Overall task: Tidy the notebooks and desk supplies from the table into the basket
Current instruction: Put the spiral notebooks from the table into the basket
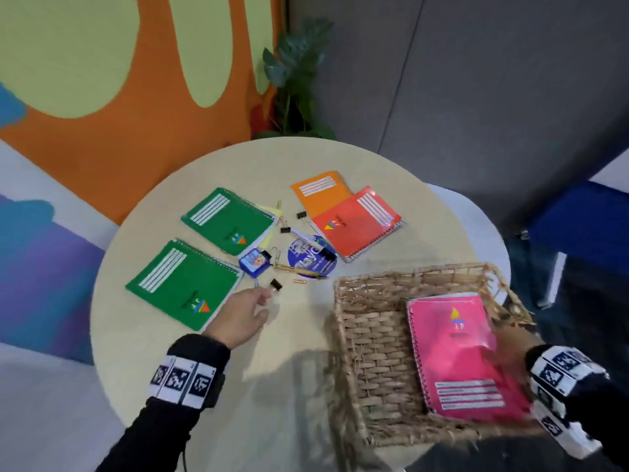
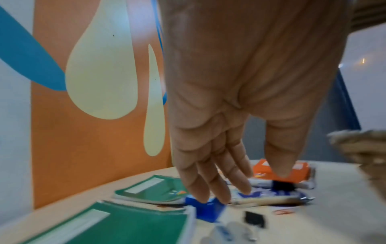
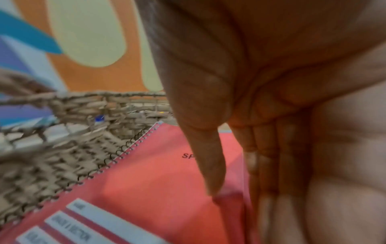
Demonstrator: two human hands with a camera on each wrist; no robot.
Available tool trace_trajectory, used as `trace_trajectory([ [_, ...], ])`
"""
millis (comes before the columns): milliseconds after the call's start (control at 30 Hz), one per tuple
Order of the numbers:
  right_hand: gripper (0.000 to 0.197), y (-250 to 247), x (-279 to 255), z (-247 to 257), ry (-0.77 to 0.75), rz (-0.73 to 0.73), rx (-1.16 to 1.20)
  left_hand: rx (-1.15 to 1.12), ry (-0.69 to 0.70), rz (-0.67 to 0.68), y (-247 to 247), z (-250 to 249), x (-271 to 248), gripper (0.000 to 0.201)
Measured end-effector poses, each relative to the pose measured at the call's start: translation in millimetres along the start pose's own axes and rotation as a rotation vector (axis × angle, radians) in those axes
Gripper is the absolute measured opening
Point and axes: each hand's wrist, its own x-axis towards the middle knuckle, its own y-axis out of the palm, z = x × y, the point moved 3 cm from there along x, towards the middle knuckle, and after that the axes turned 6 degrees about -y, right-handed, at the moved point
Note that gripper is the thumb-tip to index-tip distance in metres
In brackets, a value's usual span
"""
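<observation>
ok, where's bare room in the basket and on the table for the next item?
Woven wicker basket: left half bare beside the pink spiral notebook. Round beige table: bare near the front edge. Crowded mid-table between the green notebooks and red notebook.

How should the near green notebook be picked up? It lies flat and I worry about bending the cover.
Grip the near green notebook at its bare near-right edge, opposite the spiral, coming from the person's side with the left hand. It lies flat on the table, so probably slide fingers under that edge, thumb on top. The spiral on the far side offers a poorer hold.
</observation>
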Motion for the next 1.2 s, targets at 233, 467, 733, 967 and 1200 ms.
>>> trace_trajectory([
  [233, 0.034, -75, -39, 68, -0.028, -0.228, 0.037, 0.444, -0.212, -0.055, -54, 66, 59, 0.068],
  [467, 0.019, -159, -57, 204, -0.385, -0.416, 0.183, 0.787, -0.158, 0.042, -71, 83, 95, 0.091],
  [733, 0.029, -190, 45, 379, -0.591, -0.331, 0.211, 0.831, -0.096, 0.062, -78, 94, 117, 0.107],
  [967, 0.064, -186, 129, 471, -0.388, -0.300, 0.138, 0.760, 0.021, -0.042, -101, 102, 101, 0.061],
  [1200, 0.039, -182, 166, 474, -0.362, -0.192, 0.209, 0.412, 0.173, -0.178, -148, 114, 31, 0.055],
])
